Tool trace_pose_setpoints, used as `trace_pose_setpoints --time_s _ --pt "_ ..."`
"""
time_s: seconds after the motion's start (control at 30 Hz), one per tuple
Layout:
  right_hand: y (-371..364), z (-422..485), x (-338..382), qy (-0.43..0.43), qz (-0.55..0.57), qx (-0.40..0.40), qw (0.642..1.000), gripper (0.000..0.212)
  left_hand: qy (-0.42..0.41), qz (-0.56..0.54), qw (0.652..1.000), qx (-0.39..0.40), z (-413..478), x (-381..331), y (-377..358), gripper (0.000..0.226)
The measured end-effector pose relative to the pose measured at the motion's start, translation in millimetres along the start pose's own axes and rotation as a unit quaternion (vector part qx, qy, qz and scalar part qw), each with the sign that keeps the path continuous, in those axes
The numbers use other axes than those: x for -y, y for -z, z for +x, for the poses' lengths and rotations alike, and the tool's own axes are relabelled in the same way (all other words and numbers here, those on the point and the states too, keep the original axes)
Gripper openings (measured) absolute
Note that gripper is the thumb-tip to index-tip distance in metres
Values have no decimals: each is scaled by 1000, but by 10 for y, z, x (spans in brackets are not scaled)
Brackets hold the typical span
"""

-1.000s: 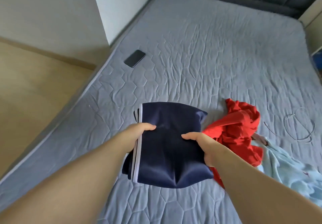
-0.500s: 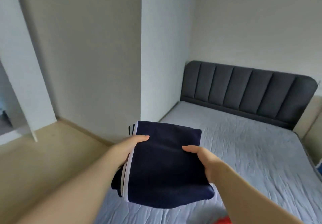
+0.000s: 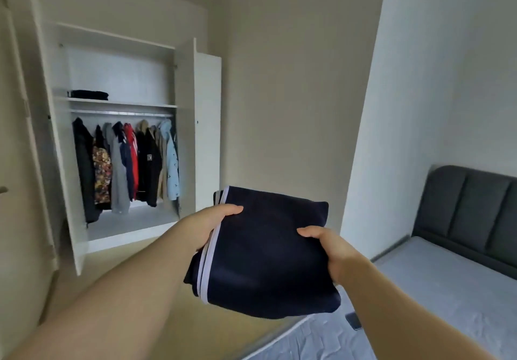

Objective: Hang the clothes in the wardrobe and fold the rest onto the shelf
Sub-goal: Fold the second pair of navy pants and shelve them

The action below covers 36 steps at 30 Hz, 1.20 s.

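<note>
No legible text, brand, number or sign in view; a small pale patch (image 3: 150,157) on the black jacket (image 3: 145,180) in the wardrobe (image 3: 184,135) is too blurred to read.

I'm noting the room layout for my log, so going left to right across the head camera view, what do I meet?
In order: open wardrobe → left hand → folded navy garment → right hand → grey headboard.

left hand (image 3: 211,224) + right hand (image 3: 331,250) grip folded navy garment (image 3: 265,259) | open wardrobe (image 3: 117,135) ahead-left | bed (image 3: 447,289) right
</note>
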State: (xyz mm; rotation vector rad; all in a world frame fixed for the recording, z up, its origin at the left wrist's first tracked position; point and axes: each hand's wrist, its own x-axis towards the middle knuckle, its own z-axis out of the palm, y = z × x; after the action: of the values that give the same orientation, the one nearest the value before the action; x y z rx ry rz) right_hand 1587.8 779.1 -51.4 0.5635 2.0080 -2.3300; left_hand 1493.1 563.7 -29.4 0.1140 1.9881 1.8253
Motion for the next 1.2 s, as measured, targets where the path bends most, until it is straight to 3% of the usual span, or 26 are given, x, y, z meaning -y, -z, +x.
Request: trace_pose_setpoints --time_s 0.2,0.43,0.6,0.77,1.2 --pt "-875 580 127 11 29 112 993 31 -1 -40 997 -63 140 -32 1025 27" --pt "-1949 1587 240 6 19 152 988 49 -28 -38 993 -111 766 -154 2215 25" --pt "-2898 2370 373 2 -3 174 985 36 -29 -36 987 -152 1220 -252 3217 26" --pt "-3892 3078 384 -21 -23 202 979 37 -33 -48 978 -199 1630 -327 4225 44" --pt "-5425 4451 626 -36 -39 285 957 28 -35 -114 957 -264 2528 -382 5808 42"
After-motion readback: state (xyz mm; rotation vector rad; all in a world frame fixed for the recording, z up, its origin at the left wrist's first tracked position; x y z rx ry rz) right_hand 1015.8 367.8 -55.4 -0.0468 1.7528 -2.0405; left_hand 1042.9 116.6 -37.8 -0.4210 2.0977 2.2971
